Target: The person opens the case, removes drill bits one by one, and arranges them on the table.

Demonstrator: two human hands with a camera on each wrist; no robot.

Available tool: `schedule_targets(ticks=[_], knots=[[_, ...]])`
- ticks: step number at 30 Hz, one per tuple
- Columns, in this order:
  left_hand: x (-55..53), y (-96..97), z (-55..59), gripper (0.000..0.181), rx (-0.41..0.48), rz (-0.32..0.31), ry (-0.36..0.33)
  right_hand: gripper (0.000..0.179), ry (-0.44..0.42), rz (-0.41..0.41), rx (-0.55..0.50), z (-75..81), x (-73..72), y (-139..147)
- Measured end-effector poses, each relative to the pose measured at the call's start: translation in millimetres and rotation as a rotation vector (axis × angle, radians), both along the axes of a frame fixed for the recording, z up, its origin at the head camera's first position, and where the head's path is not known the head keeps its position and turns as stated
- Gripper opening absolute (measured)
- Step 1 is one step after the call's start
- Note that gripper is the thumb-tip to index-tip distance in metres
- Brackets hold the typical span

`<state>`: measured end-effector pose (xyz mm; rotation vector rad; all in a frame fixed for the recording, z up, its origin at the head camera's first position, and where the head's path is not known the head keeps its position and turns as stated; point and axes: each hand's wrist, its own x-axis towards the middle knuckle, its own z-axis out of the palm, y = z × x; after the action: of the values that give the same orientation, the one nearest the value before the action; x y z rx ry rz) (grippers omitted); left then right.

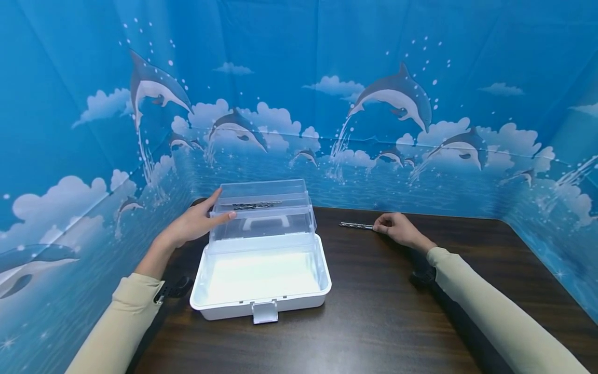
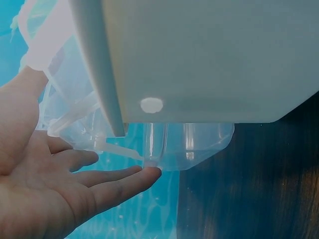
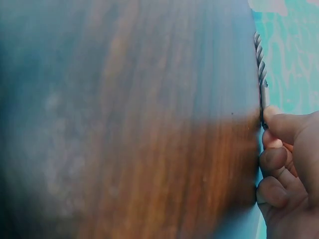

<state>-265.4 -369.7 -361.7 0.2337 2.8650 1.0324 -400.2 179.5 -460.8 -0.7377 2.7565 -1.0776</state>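
A white toolbox (image 1: 261, 312) with clear fold-up trays (image 1: 261, 222) stands raised and spread out on the table. My left hand (image 1: 196, 223) is at the left edge of these trays, its thumb laid across the front and its other fingers behind. In the left wrist view those fingers (image 2: 117, 188) are mostly straight and spread beside the clear plastic. Several dark drill bits (image 1: 257, 205) lie in an upper tray. Right of the toolbox, my right hand (image 1: 397, 228) pinches the shank end of a silver drill bit (image 1: 356, 225), its fluted end pointing left, low over the tabletop.
The dark wooden table (image 1: 374, 311) runs back to a blue dolphin-print curtain (image 1: 289, 78). The toolbox's white base is bare inside, and its front latch (image 1: 264, 312) hangs down. A black wrist strap (image 1: 173, 290) sits by the left sleeve.
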Motion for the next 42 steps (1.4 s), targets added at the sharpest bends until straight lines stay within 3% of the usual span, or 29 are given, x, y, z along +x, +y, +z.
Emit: schedule_targets(ticks=[19,28,34,42], knots=[[-2.0,-1.9,-3.7,0.104,0.006,0.004,0.014,0.018,-0.002,-0.04,0.01,0.4,2.3,3.8],[-0.1,-1.2,-2.9,0.104,0.009,-0.001,0.017,0.036,-0.037,-0.066,-0.039,8.0,2.1,7.5],[0.2,-1.2,-2.6,0.103,0.014,-0.003,0.025,0.044,-0.026,-0.058,-0.111,29.7,-0.6,-0.1],[-0.5,-1.7,-2.9,0.107,0.017,0.007,0.016,0.042,0.109,0.032,-0.163,74.2,3.4,-25.4]])
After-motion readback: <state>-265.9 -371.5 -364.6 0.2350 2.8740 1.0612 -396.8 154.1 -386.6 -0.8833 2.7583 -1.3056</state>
